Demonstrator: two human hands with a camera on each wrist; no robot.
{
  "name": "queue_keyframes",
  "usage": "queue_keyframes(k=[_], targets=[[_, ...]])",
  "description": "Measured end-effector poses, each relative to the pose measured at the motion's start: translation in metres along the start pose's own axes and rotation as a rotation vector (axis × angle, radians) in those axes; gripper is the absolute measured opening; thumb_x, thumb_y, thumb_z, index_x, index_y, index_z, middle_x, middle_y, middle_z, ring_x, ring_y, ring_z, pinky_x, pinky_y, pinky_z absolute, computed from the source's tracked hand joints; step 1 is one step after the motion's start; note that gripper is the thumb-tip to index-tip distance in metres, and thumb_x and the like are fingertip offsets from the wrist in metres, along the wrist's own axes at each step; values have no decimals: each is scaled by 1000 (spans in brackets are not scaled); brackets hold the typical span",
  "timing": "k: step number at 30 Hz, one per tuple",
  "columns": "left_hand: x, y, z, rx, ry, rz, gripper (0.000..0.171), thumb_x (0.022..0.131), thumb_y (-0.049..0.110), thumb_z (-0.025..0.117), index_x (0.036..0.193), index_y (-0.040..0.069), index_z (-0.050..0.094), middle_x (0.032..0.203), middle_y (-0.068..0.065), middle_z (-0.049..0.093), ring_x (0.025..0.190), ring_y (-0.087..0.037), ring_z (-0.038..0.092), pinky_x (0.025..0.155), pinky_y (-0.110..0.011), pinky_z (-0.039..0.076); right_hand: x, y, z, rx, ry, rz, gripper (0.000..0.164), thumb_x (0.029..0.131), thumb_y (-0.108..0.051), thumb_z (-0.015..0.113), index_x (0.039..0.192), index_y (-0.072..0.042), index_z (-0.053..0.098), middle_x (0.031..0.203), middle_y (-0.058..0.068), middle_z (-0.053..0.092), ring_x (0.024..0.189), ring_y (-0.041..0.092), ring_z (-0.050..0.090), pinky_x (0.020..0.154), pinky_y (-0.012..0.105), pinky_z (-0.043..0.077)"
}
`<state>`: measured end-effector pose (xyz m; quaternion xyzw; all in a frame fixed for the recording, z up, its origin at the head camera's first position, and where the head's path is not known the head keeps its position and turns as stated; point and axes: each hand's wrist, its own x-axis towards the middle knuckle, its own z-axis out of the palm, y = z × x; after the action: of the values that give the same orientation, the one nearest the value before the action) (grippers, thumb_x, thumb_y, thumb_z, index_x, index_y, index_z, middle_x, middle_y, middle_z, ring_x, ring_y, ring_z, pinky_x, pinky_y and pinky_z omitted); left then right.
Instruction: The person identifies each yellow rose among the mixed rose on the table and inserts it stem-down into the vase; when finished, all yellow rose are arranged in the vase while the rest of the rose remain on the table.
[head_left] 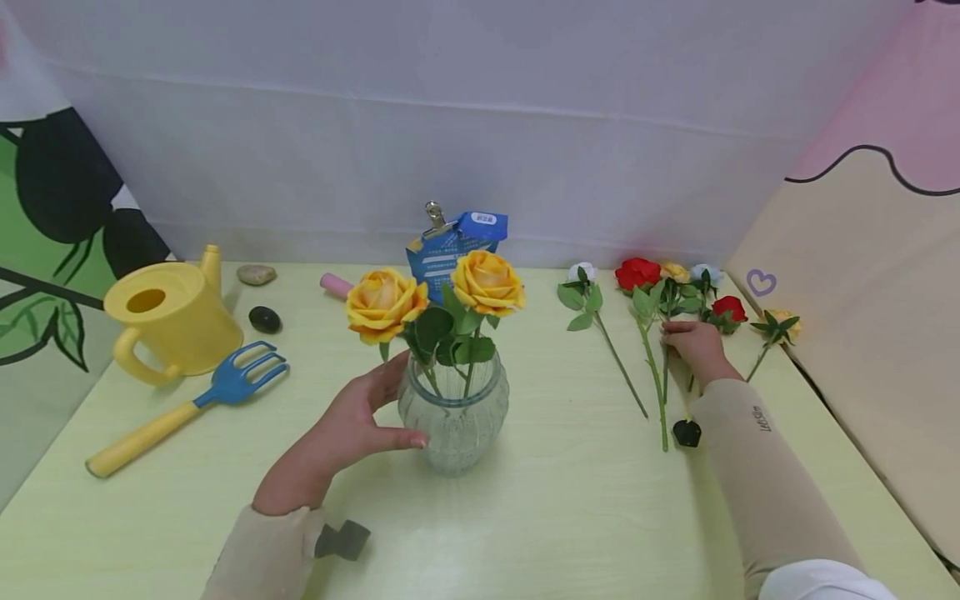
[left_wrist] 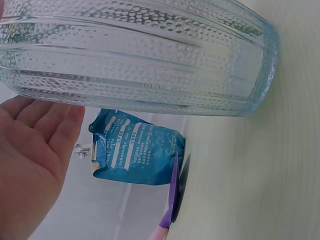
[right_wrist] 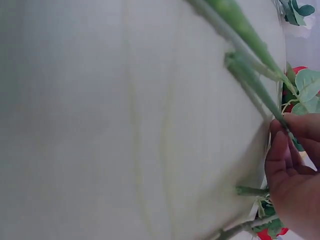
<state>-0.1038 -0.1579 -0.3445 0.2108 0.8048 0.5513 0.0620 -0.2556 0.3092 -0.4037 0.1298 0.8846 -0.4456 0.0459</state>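
A ribbed clear glass vase (head_left: 453,433) stands upright at the table's middle, with two yellow roses (head_left: 489,283) in it. My left hand (head_left: 360,425) holds the vase from its left side, thumb at the front and fingers behind. The left wrist view shows those fingers (left_wrist: 62,125) against the textured glass. Over among the loose flowers at the right, my right hand (head_left: 699,348) pinches a green flower stem (right_wrist: 257,87) between thumb and fingers. Which bloom that stem bears is hard to tell. Red roses (head_left: 637,273) and a white rose (head_left: 582,272) lie close by.
At the left are a yellow watering can (head_left: 180,317), a blue hand fork (head_left: 238,379) with a yellow handle, a black stone (head_left: 265,319) and a brownish stone (head_left: 256,274). Behind the vase stands a clipped blue bag (head_left: 450,250), beside a purple-and-pink tool (left_wrist: 172,195).
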Motion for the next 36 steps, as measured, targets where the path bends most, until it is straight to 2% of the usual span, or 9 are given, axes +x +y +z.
queue_keyframes(k=[4,7,10,14,17,23,29,32,36], targets=[[-1,0,0,1,2,-12,96,71,26,80,143,-3,24,141,-21,37,126,-37,39,101,-53,33,-2,-4,-1,-5,3,16,39,91,-9,53,127,5,51,128,26,49,72,-3,52,71,18,48],[-1,0,0,-2,2,-18,96,71,26,80,144,-2,24,142,-20,37,126,-37,39,101,-53,33,-3,-8,-2,30,0,28,40,92,-9,52,130,4,49,132,24,46,73,-3,52,79,22,48],[-1,0,0,-4,1,-16,96,71,26,80,143,-2,25,142,-20,37,126,-37,39,101,-53,33,-4,-15,-4,126,3,47,42,94,-8,50,134,2,44,138,21,40,72,-5,52,88,27,46],[-2,0,0,-5,-1,-11,95,72,25,80,143,-2,24,141,-20,37,125,-37,40,101,-52,33,-4,-31,-5,313,58,79,47,92,-8,53,137,-1,41,143,18,36,71,-4,55,94,29,44],[-1,-1,0,-4,-2,-6,95,72,25,80,143,-3,24,141,-20,37,125,-37,40,101,-52,34,-5,-45,-5,387,108,66,48,91,-11,57,136,-3,44,143,16,37,73,-3,58,92,24,45],[0,-1,-1,-2,1,-8,96,71,23,81,144,0,25,143,-18,36,127,-35,38,101,-52,33,-16,-81,-1,527,144,15,50,87,-13,64,134,-6,48,141,9,37,78,2,62,84,20,48],[1,-2,-1,-1,-2,0,96,71,24,81,144,0,24,143,-18,36,127,-35,38,102,-51,33,-36,-116,9,647,143,-92,50,84,-11,68,131,-6,52,122,3,45,75,5,63,80,20,51],[1,-3,-1,-5,-4,19,95,72,26,80,144,-2,24,142,-19,36,127,-36,38,101,-51,33,-53,-133,13,743,125,-178,48,83,-8,68,128,-5,55,124,5,47,78,8,62,76,18,51],[1,-3,-1,-11,-6,36,95,72,26,80,143,-3,24,141,-20,37,126,-36,39,101,-52,34,-84,-158,19,866,68,-320,44,83,-4,68,126,-3,57,125,10,48,84,13,63,79,20,51]])
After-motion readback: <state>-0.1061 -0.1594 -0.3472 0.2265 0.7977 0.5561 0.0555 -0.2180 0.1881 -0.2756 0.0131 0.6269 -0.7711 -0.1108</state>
